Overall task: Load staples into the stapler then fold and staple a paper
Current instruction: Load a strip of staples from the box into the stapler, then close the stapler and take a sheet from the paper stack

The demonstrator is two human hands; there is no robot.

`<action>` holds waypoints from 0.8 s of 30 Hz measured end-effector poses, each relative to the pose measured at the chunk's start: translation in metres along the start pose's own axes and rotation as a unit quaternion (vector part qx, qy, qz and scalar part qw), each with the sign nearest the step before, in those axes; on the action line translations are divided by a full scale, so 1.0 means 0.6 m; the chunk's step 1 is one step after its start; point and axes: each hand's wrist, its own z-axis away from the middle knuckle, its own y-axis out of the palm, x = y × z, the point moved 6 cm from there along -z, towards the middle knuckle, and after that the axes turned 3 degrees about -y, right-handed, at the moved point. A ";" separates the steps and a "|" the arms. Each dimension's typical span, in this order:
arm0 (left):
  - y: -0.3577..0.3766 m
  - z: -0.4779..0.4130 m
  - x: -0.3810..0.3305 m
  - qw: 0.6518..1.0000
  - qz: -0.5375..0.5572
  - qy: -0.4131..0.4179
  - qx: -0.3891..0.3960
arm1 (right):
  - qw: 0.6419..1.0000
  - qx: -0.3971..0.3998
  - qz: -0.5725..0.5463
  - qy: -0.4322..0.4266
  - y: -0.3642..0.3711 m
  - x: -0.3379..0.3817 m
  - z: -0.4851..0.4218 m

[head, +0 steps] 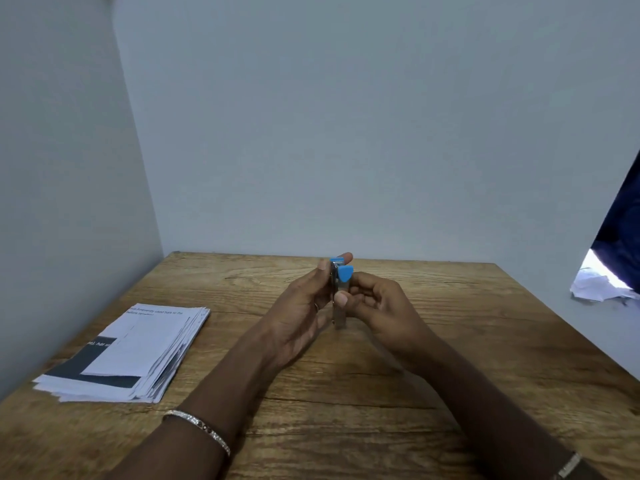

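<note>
A small blue and metal stapler [338,292] is held upright above the middle of the wooden table [346,410]. My left hand [301,317] grips its left side, thumb and fingertips at the top. My right hand [384,306] holds its right side, thumb pressed on the metal part below the blue tab. A stack of printed papers [131,355] lies flat on the table at the left, apart from both hands. No loose staples are visible.
Grey walls close the table at the back and left. Past the table's right edge lie crumpled white papers [599,285] beside a dark blue cloth [623,237]. A bracelet sits on my left wrist.
</note>
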 end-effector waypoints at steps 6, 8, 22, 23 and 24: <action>-0.002 0.004 -0.007 0.989 -0.123 0.081 -0.026 | 1.000 0.015 -0.010 -0.008 -0.002 0.007 0.003; -0.006 0.004 -0.010 0.983 -0.142 0.110 -0.040 | 1.000 0.019 -0.006 -0.007 0.001 0.008 0.004; -0.005 0.006 -0.010 0.978 -0.135 0.139 -0.076 | 0.999 0.027 -0.030 0.017 -0.006 -0.003 0.002; -0.010 0.006 -0.011 0.978 -0.133 0.136 -0.090 | 0.999 0.009 -0.022 0.031 -0.009 -0.006 0.002; -0.016 0.005 -0.011 0.976 -0.135 0.132 -0.107 | 0.999 -0.018 0.000 0.044 -0.014 -0.008 0.003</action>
